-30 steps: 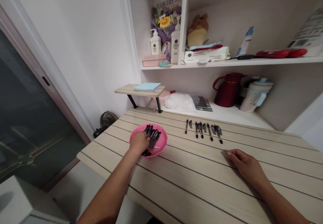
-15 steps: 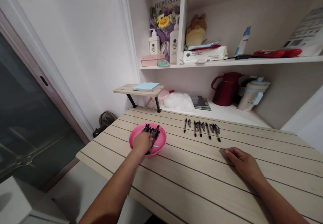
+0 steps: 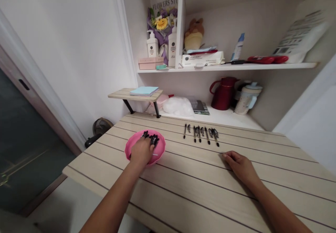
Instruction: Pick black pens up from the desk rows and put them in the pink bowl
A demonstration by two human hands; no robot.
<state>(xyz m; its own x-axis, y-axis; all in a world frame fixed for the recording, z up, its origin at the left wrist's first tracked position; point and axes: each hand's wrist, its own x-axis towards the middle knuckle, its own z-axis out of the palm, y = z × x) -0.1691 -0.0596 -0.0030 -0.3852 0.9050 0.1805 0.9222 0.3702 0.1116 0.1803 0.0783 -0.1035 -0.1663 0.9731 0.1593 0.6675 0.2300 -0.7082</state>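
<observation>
A pink bowl point(image 3: 130, 145) sits on the pale slatted table point(image 3: 199, 187) at the left, filled with several black pens point(image 3: 151, 139). My left hand point(image 3: 141, 151) reaches into the bowl and rests on the pens, fingers curled down over them; whether it grips one is hidden. Further right, several black pens and caps point(image 3: 201, 133) lie in a row across the table. My right hand point(image 3: 239, 165) lies flat on the table just in front of that row, fingers stretched out and holding nothing.
Behind the table a white ledge carries a red jug point(image 3: 223, 93), a pale kettle point(image 3: 245, 93) and a plastic bag point(image 3: 177, 106). A small wooden riser point(image 3: 135, 95) bears a blue notebook. A shelf above holds bottles and flowers. A fan point(image 3: 98, 127) stands at the floor left.
The view has swung so everything sits further left in the picture. My left hand has pushed a little deeper over the pens in the bowl. My right hand stays flat on the table.
</observation>
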